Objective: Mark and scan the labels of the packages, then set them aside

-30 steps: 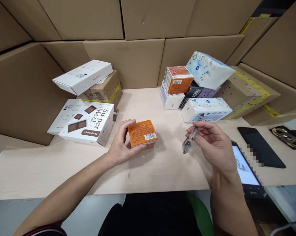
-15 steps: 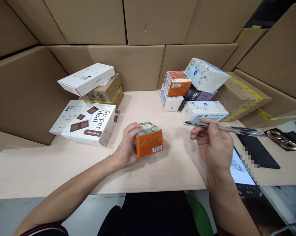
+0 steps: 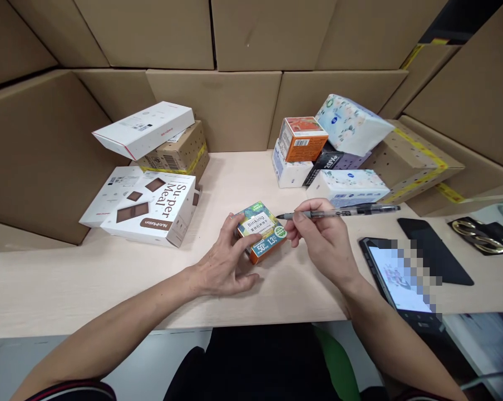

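A small carton (image 3: 261,225) lies flat on the table in front of me, its green-and-blue "Binking" face up and an orange side showing. My left hand (image 3: 224,256) steadies it from the left, fingertips on its edge and top, thumb stretched out over the table. In my right hand (image 3: 324,236) a clear-barrelled pen (image 3: 339,212) is pinched, lying almost level with its dark tip pointing left. That tip is close to the carton's upper right edge; whether it touches cannot be made out. My right fingertips are beside the carton's right side.
Left, white "Super Meal" boxes (image 3: 151,209) lie by a brown carton (image 3: 178,153) topped by a white box (image 3: 145,128). Back right, an orange box (image 3: 302,139) and tissue packs (image 3: 347,186) are stacked. A tablet (image 3: 395,278), black pad (image 3: 439,250) and scissors (image 3: 477,236) lie right.
The carton has been laid down from a tilted hold, its printed face now up. My right hand has moved left with the pen, bringing its tip to the carton.
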`<state>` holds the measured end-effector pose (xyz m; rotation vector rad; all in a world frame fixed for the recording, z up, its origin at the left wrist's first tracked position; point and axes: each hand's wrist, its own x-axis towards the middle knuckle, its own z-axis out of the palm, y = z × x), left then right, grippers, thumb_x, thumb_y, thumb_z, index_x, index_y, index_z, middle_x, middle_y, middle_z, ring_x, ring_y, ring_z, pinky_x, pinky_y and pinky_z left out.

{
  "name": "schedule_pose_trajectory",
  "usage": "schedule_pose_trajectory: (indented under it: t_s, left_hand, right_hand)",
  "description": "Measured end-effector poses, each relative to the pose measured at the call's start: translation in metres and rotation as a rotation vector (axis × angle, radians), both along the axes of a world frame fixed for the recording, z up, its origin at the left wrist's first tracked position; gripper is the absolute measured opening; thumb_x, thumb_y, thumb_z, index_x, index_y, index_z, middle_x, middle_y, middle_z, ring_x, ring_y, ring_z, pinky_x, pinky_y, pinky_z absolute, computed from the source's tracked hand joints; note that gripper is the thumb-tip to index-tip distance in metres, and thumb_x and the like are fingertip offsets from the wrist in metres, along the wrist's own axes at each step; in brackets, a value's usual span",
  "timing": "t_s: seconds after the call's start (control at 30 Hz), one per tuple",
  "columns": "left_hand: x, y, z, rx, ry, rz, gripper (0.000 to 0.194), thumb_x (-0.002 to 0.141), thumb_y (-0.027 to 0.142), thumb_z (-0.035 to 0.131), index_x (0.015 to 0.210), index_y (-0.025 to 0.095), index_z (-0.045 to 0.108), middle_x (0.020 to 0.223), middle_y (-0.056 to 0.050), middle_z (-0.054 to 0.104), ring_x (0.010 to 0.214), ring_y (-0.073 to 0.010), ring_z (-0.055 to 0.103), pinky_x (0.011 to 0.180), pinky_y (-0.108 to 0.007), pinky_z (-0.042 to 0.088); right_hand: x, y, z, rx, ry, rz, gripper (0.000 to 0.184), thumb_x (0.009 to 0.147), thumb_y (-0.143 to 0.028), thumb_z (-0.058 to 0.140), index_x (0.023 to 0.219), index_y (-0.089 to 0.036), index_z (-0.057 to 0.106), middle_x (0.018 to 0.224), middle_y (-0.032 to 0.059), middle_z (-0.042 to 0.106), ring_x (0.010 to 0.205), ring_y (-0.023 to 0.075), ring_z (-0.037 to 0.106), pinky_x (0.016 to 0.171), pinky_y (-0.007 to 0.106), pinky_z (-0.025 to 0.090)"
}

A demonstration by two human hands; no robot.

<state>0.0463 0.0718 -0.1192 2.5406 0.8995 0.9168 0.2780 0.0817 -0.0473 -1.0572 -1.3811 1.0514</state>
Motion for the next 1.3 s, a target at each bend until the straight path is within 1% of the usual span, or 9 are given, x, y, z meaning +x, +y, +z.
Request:
schedule_pose_trajectory:
  t_s: [0.07, 0.17, 0.23, 0.37, 0.53, 0.7, 0.87, 1.0, 1.3]
  left_hand:
    - [0.000, 0.000, -0.003, -0.045, -0.067, 0.039, 0.084, 0.075, 0.044, 0.084, 0.144, 0.033, 0.039, 0.156, -0.014, 0.009, 0.150, -0.0470, 0.020, 0.114, -0.068, 0.043]
    - [0.002, 0.001, -0.005, -0.044, -0.181, 0.052, 0.060, 0.082, 0.031, 0.080, 0.134, 0.032, 0.050, 0.151, -0.012, 0.018, 0.148, -0.0390, 0.031, 0.117, -0.061, 0.043]
    - [0.003, 0.002, -0.004, -0.040, -0.230, -0.006, 0.055, 0.082, 0.022, 0.077, 0.130, 0.030, 0.052, 0.148, -0.012, 0.023, 0.146, -0.0368, 0.034, 0.117, -0.060, 0.044]
    - [0.003, 0.001, 0.003, -0.027, -0.232, -0.110, 0.060, 0.077, 0.017, 0.074, 0.132, 0.026, 0.051, 0.146, -0.015, 0.026, 0.145, -0.0364, 0.037, 0.112, -0.057, 0.051]
    - [0.001, 0.002, 0.006, -0.003, -0.186, -0.099, 0.074, 0.076, 0.022, 0.077, 0.141, 0.026, 0.041, 0.142, -0.017, 0.029, 0.142, -0.0388, 0.038, 0.109, -0.060, 0.052]
    - [0.002, 0.003, 0.006, 0.008, -0.198, -0.111, 0.073, 0.076, 0.021, 0.076, 0.139, 0.026, 0.041, 0.140, -0.017, 0.029, 0.142, -0.0384, 0.039, 0.109, -0.060, 0.052]
    - [0.001, 0.003, 0.006, -0.009, -0.186, -0.111, 0.075, 0.075, 0.020, 0.077, 0.140, 0.029, 0.041, 0.142, -0.016, 0.029, 0.141, -0.0385, 0.041, 0.110, -0.061, 0.051]
    - [0.001, 0.003, 0.005, -0.002, -0.199, -0.109, 0.075, 0.075, 0.021, 0.077, 0.140, 0.029, 0.041, 0.141, -0.016, 0.030, 0.142, -0.0383, 0.040, 0.110, -0.060, 0.051]
    - [0.001, 0.002, 0.006, -0.019, -0.201, -0.105, 0.074, 0.074, 0.020, 0.078, 0.138, 0.028, 0.043, 0.143, -0.017, 0.030, 0.139, -0.0386, 0.044, 0.108, -0.060, 0.052]
  right_hand:
    - [0.000, 0.003, 0.001, -0.005, -0.051, 0.024, 0.022, 0.093, -0.043, 0.064, 0.093, -0.023, 0.055, 0.069, -0.0023, 0.068, 0.055, 0.0113, 0.061, 0.049, 0.023, 0.051]
    - [-0.003, 0.010, -0.001, 0.000, -0.104, 0.045, 0.019, 0.094, -0.040, 0.061, 0.097, -0.022, 0.058, 0.072, -0.0016, 0.068, 0.057, 0.0113, 0.061, 0.052, 0.024, 0.051]
    - [-0.005, 0.014, -0.006, 0.001, -0.107, 0.030, 0.018, 0.094, -0.040, 0.059, 0.098, -0.022, 0.059, 0.072, -0.0021, 0.067, 0.057, 0.0110, 0.060, 0.052, 0.024, 0.049]
    - [-0.009, 0.013, -0.022, -0.010, -0.156, -0.015, 0.020, 0.096, -0.042, 0.057, 0.094, -0.022, 0.058, 0.065, -0.0043, 0.060, 0.052, 0.0094, 0.053, 0.048, 0.023, 0.040]
    - [-0.008, 0.006, -0.032, -0.011, -0.177, -0.032, 0.022, 0.097, -0.042, 0.055, 0.088, -0.022, 0.056, 0.069, -0.0040, 0.057, 0.052, 0.0085, 0.051, 0.047, 0.023, 0.038]
    - [-0.008, 0.007, -0.033, 0.054, -0.264, -0.049, 0.023, 0.098, -0.040, 0.053, 0.085, -0.022, 0.056, 0.075, -0.0025, 0.060, 0.054, 0.0082, 0.053, 0.049, 0.023, 0.039]
    - [-0.009, 0.008, -0.030, 0.082, -0.330, -0.053, 0.020, 0.098, -0.037, 0.052, 0.085, -0.023, 0.056, 0.071, -0.0030, 0.059, 0.055, 0.0099, 0.053, 0.052, 0.024, 0.040]
    - [-0.010, 0.008, -0.028, 0.120, -0.396, -0.067, 0.021, 0.098, -0.034, 0.050, 0.081, -0.023, 0.056, 0.080, -0.0003, 0.064, 0.060, 0.0110, 0.056, 0.058, 0.026, 0.042]
    - [-0.009, 0.008, -0.024, 0.106, -0.460, -0.037, 0.015, 0.096, -0.034, 0.051, 0.086, -0.024, 0.056, 0.070, -0.0025, 0.062, 0.057, 0.0129, 0.057, 0.057, 0.026, 0.041]
